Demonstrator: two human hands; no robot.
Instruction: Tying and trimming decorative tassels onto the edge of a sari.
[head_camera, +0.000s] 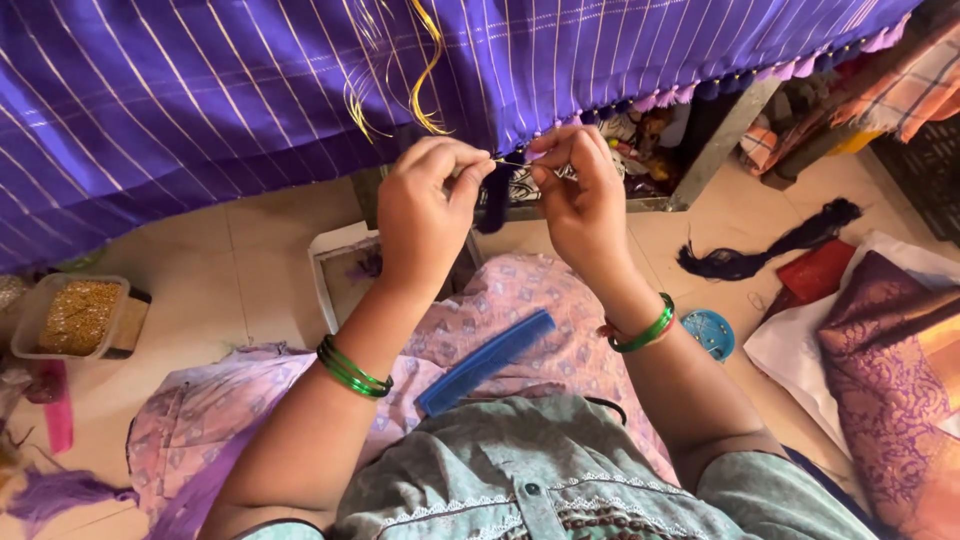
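Fingertips of the left hand (428, 200) are pinched narrowly on one end of a fine needle or thread (510, 163), too thin to identify with certainty, while the right hand (577, 190) meets it from the other side, thumb and forefinger closed on what appears to be a tiny bead or thread end at the hem. The work is held in the air just below the beaded, tasselled edge (690, 92) of a purple cloth with gold stripes (200, 90), from which loose gold threads (425, 70) hang. Likely faults: the fine strand could slip from either pinch, since both grips are at the very tips; the dangling gold threads lie close enough to tangle with it; a dropped bead would be hard to find among the patterned pink fabric (520, 300) on the lap. A blue comb (485, 362) rests on that fabric and could slide off if the knees shift. Containers: a clear plastic tub (72, 318) at the far left holds a heap of small golden beads; a white tray (340, 270) under the left wrist holds something purple, not clearly visible; a small round blue dish (712, 333) on the floor near the right wrist holds pale specks, contents uncertain.
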